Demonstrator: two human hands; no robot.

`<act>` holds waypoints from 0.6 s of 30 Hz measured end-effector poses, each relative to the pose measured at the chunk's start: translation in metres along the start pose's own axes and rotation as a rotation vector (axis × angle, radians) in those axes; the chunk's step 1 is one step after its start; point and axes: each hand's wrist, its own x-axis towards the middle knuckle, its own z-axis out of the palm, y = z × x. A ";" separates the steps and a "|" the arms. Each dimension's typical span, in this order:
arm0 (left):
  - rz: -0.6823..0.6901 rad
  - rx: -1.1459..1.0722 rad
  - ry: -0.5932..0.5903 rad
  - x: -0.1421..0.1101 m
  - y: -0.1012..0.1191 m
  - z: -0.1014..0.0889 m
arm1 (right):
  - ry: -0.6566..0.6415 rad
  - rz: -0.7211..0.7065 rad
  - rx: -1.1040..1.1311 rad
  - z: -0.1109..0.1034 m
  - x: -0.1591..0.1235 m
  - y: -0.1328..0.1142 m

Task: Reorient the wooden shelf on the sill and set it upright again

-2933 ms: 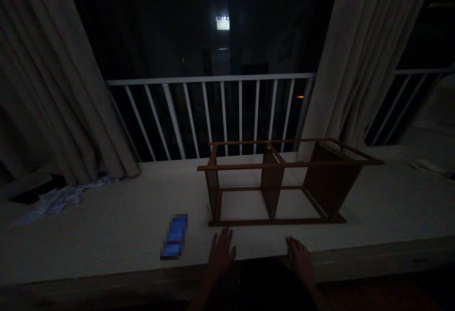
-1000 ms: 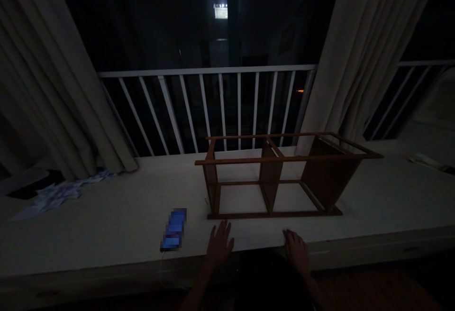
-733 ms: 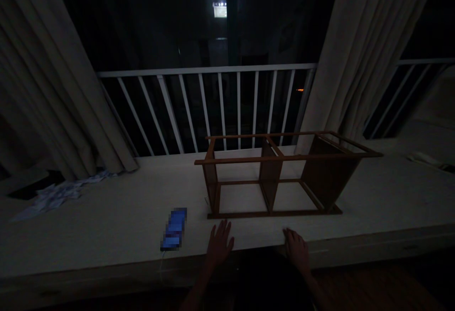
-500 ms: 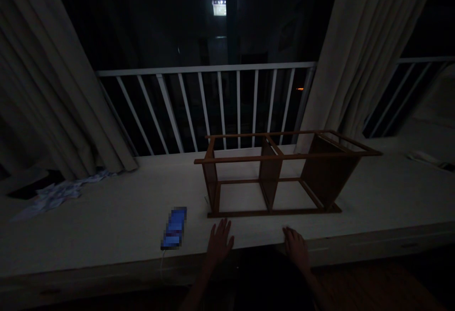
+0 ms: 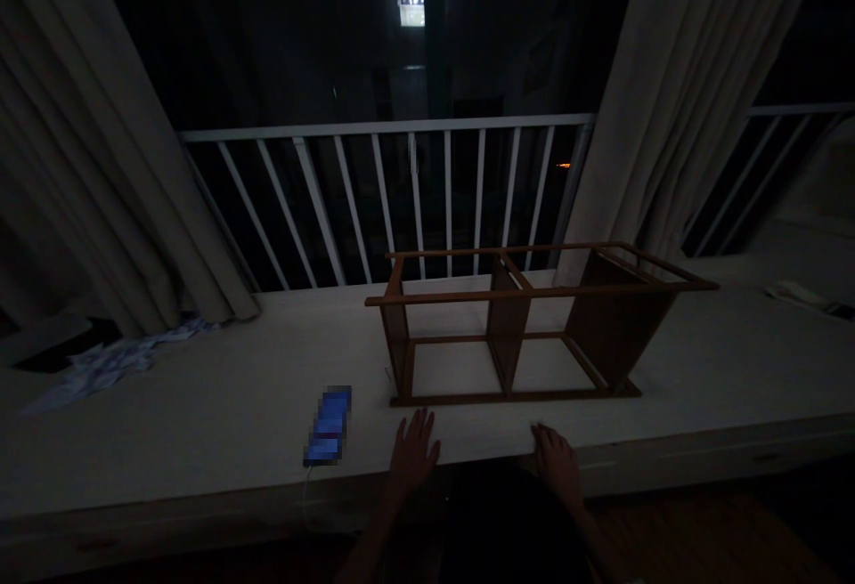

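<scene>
Both hands, left hand and right hand, are lying flat with fingers spread, holding nothing, on the counter near a light, stiff wooden frame, likely best gripped by its rails.

We see a reddish-brown frame of plain wood, its panels darker than its rails. It stands on a pale, off-white ledge with no pattern. Near its left end lies a bright blue phone. Far behind runs a white railing of thin white bars against black night, with one small white light high up. Beige curtains hang left and right, plain and folded. At far left lie whitish papers with faint bluish marks.
</scene>
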 end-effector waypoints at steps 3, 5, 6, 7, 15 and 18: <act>0.004 0.003 0.000 0.000 0.000 0.000 | -0.001 0.003 -0.004 -0.003 0.001 -0.002; 0.000 0.005 0.003 0.000 0.000 0.001 | 0.006 -0.004 -0.001 -0.005 0.002 -0.003; 0.000 0.006 0.003 0.000 0.000 0.001 | 0.013 -0.004 0.002 -0.005 0.002 -0.003; -0.001 0.005 0.001 0.001 0.000 0.001 | 0.019 -0.006 0.005 -0.006 0.002 -0.003; 0.002 -0.010 -0.014 0.001 0.000 -0.003 | 0.015 -0.014 0.019 -0.004 0.001 -0.002; -0.002 -0.020 -0.018 0.002 0.001 -0.006 | -0.001 -0.015 0.023 -0.005 0.002 -0.002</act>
